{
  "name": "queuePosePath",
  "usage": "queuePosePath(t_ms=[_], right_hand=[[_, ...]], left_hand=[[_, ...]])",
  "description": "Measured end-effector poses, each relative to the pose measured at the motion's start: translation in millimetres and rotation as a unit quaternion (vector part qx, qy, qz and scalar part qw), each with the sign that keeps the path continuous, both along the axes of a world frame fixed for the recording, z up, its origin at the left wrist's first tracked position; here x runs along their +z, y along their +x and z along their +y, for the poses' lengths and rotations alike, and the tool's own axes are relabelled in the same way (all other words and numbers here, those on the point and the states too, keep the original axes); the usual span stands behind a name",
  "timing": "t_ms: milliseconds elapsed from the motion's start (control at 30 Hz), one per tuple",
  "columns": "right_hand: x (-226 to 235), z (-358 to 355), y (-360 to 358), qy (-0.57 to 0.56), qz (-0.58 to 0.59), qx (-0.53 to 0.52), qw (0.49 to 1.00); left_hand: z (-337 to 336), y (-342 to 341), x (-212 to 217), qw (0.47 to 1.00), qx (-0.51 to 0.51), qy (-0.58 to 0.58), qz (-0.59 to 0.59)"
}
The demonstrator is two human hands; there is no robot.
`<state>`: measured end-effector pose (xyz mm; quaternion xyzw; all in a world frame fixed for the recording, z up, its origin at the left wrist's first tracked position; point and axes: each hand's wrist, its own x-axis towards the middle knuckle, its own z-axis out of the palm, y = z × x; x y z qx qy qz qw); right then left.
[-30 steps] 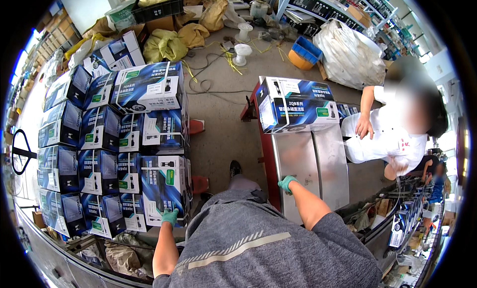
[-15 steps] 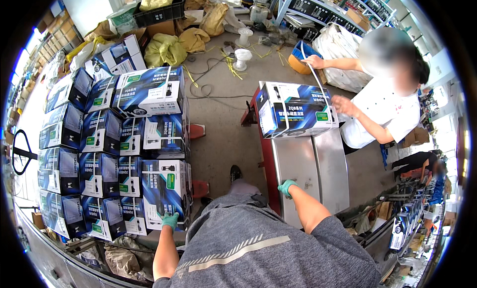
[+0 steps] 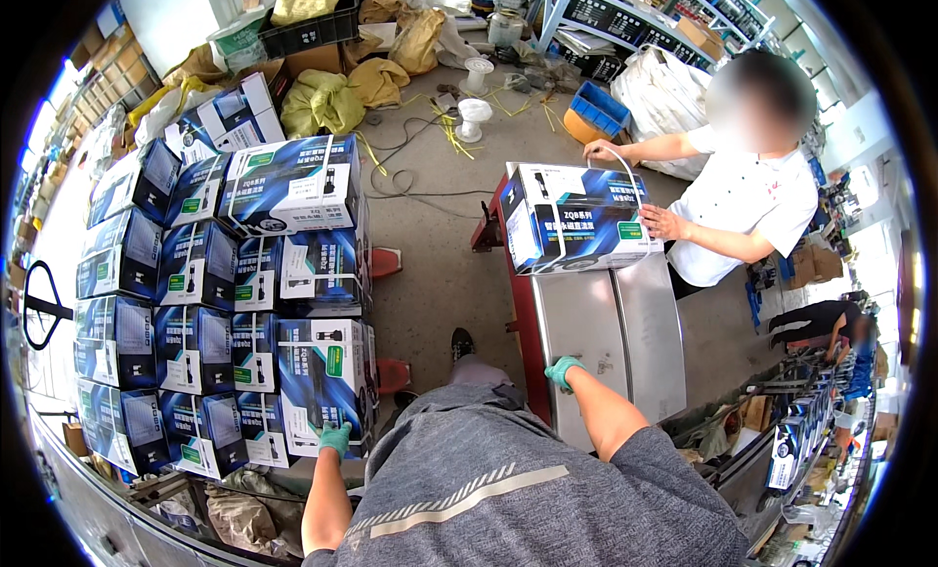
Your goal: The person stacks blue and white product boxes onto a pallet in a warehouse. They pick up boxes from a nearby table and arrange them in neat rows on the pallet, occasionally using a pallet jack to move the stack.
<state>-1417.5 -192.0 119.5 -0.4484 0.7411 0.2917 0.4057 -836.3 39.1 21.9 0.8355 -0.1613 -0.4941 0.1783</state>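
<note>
My left hand (image 3: pixel 334 437), in a green glove, rests on the lower edge of a blue-and-white carton (image 3: pixel 327 371) at the near right corner of the stack, fingers spread. A matching green glove covers my right hand (image 3: pixel 564 372), which lies on the left edge of the metal tabletop (image 3: pixel 576 318) with nothing visible in it. At the table's far end sits another blue-and-white carton (image 3: pixel 581 220) with white strapping around it. Across from me, a person in a white shirt holds a loop of white strap (image 3: pixel 625 156) with one hand and touches the carton with the other.
Strapped cartons (image 3: pixel 195 264) are stacked several rows deep at left. Red pallet-jack forks (image 3: pixel 388 262) stick out beside them. Cables (image 3: pixel 401 181) and yellow strap scraps cross the floor. A blue-and-orange bin (image 3: pixel 596 112) and white sacks stand behind the person.
The person has shifted the strap hand toward the carton, bending the strap into a loop, and placed the other hand against its side. My hands stay nearly where they were.
</note>
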Motion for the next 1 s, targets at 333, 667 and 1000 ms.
queuePosePath(t_ms=[333, 667, 1000], right_hand=[[-4, 12, -17, -0.085, -0.007, 0.035, 0.996], [41, -14, -52, -0.101, -0.219, -0.063, 0.968], [188, -221, -133, -0.625, -0.273, -0.051, 0.729]], left_hand=[[0, -4, -5, 1.0, 0.005, -0.015, -0.004], [12, -38, 9, 0.978, 0.134, -0.079, -0.138], [-103, -53, 66, 0.957, 0.043, -0.213, -0.193]])
